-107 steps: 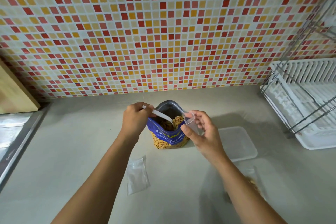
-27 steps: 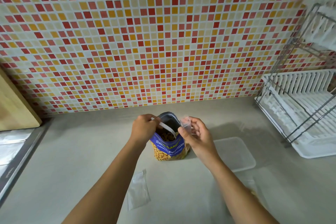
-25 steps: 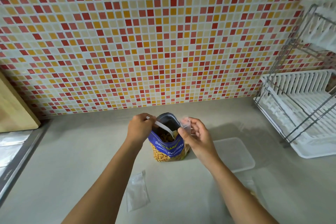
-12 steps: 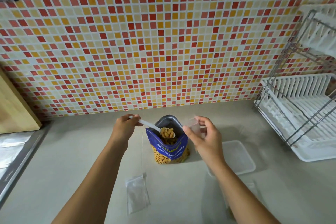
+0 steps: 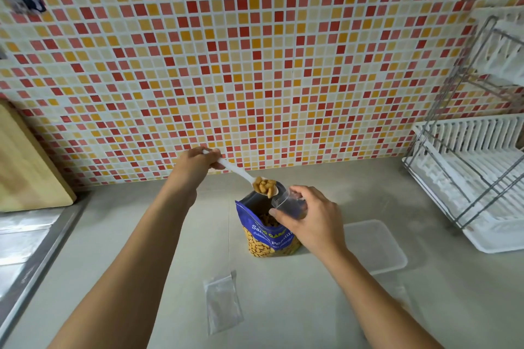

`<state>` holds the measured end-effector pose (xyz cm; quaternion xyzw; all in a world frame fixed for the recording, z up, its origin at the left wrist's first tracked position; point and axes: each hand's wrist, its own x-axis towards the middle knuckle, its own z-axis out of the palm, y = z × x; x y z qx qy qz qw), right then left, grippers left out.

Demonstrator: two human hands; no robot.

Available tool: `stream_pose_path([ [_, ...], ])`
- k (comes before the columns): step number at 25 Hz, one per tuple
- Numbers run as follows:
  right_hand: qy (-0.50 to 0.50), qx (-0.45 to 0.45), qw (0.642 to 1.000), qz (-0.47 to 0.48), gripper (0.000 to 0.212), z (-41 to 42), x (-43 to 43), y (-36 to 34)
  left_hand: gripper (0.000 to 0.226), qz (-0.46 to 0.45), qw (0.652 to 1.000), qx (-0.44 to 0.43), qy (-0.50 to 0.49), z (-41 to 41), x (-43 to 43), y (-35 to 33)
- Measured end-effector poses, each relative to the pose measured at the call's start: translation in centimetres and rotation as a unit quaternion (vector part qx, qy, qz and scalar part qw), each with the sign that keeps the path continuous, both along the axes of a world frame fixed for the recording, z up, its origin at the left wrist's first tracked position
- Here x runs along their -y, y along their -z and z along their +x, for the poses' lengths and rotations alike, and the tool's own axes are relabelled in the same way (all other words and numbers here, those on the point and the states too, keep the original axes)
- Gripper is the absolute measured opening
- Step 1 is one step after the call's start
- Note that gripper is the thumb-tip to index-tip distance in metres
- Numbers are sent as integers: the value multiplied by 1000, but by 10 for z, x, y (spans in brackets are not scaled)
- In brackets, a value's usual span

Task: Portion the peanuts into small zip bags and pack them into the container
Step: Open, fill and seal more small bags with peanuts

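Your left hand point(image 5: 195, 167) pinches the handle of a white plastic spoon point(image 5: 235, 170), whose bowl, heaped with peanuts point(image 5: 265, 185), hangs above the open blue foil peanut pouch point(image 5: 266, 235). Your right hand point(image 5: 314, 221) curls around a small clear zip bag point(image 5: 286, 202), held just beside the spoon. On the grey tabletop point(image 5: 141, 235), a clear rectangular plastic container point(image 5: 377, 246) sits right of the pouch, and a flat empty zip bag point(image 5: 222, 302) lies nearer you.

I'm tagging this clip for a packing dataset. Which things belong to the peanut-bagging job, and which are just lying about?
Job: white spoon of peanuts in the left hand; open zip bag in the right hand; peanut bag; spare zip bag; clear container.
Lying about: dish rack; wooden board.
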<state>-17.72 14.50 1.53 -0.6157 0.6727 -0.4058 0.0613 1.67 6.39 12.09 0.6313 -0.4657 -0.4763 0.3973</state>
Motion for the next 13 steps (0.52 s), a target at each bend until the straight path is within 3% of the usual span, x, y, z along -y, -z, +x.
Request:
stream_pose_path([
  [5, -3, 45, 999, 7, 55, 11, 5, -4, 17, -98, 979, 147, 105, -32, 3, -14],
  [10, 11, 97, 994, 38, 55, 18, 8, -8, 18, -175, 895, 310, 270, -50, 5, -40],
  [13, 3, 109, 993, 41, 52, 18, 10, -7, 21, -238, 868, 359, 248, -41, 6, -64],
])
